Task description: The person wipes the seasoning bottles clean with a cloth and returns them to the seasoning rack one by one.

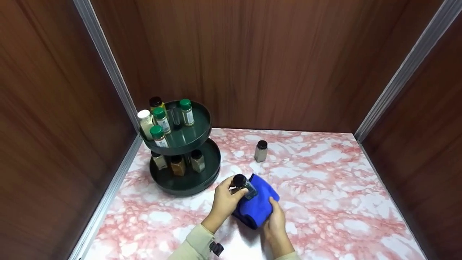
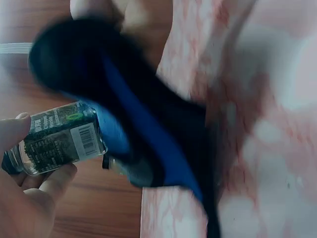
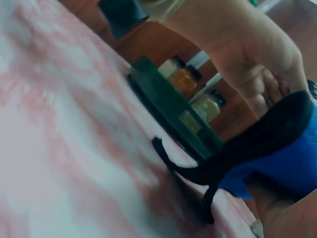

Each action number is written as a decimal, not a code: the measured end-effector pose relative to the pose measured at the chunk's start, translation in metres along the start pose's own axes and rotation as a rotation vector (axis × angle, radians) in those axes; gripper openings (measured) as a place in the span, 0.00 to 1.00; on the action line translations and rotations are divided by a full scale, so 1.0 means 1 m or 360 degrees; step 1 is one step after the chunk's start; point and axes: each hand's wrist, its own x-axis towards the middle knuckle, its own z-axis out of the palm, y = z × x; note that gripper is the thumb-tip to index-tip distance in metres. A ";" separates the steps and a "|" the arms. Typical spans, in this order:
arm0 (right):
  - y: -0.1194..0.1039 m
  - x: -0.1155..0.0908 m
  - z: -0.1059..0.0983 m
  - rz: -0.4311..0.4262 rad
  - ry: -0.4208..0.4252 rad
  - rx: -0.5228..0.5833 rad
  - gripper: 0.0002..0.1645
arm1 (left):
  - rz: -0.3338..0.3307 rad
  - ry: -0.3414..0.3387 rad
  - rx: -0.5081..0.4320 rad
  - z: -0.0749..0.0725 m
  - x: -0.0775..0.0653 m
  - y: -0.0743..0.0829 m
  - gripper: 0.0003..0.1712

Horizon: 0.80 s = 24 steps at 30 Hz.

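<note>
In the head view my left hand (image 1: pixel 226 196) grips a small glass spice jar (image 1: pixel 250 191) by its black-capped end, tilted over a blue cloth (image 1: pixel 257 206). The left wrist view shows the jar's dark printed label (image 2: pixel 62 134) with a barcode, and my thumb and fingers around its neck. My right hand (image 1: pixel 277 218) holds the blue cloth with its dark edging, thumb on top of it. In the right wrist view the cloth (image 3: pixel 282 158) drapes from the right hand, its black border hanging over the table.
A two-tier dark green turntable rack (image 1: pixel 186 144) stands at the left, with several green-, white- and black-capped jars on top and black-capped spice jars (image 1: pixel 178 166) below. Another black-capped jar (image 1: pixel 261 151) stands alone on the marbled table (image 1: pixel 325 187). Brown wooden panels (image 1: pixel 245 65) enclose the back and sides.
</note>
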 end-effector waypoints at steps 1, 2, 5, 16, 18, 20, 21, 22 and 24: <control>-0.002 0.000 -0.003 0.0007 0.0033 -0.0001 0.31 | 0.0003 -0.0003 0.0001 -0.001 0.001 0.000 0.25; -0.004 0.000 -0.005 0.0006 0.0055 0.0005 0.30 | 0.0001 -0.0008 -0.0005 -0.002 0.001 0.000 0.25; -0.009 0.003 -0.010 -0.0002 0.0073 0.0053 0.30 | -0.0033 -0.0037 -0.0049 -0.003 0.001 0.003 0.23; 0.002 -0.002 0.003 -0.0032 -0.0076 0.0137 0.30 | -0.0039 -0.0086 -0.0021 0.012 -0.010 0.030 0.26; 0.004 -0.003 0.003 -0.0050 -0.0089 0.0101 0.28 | -0.0004 -0.0059 0.0030 0.012 -0.008 0.031 0.27; 0.002 -0.005 0.001 -0.0055 -0.0078 0.0063 0.25 | 0.0020 -0.0040 0.0065 0.010 -0.006 0.030 0.26; 0.001 -0.006 -0.001 -0.0056 -0.0071 0.0039 0.24 | 0.0034 -0.0032 0.0077 0.008 -0.005 0.029 0.26; -0.002 -0.006 -0.002 -0.0051 -0.0055 0.0016 0.22 | 0.0038 -0.0016 0.0094 0.007 -0.005 0.032 0.25; -0.008 -0.005 -0.005 -0.0036 -0.0003 -0.0004 0.20 | 0.0038 -0.0017 0.0101 0.002 -0.003 0.029 0.24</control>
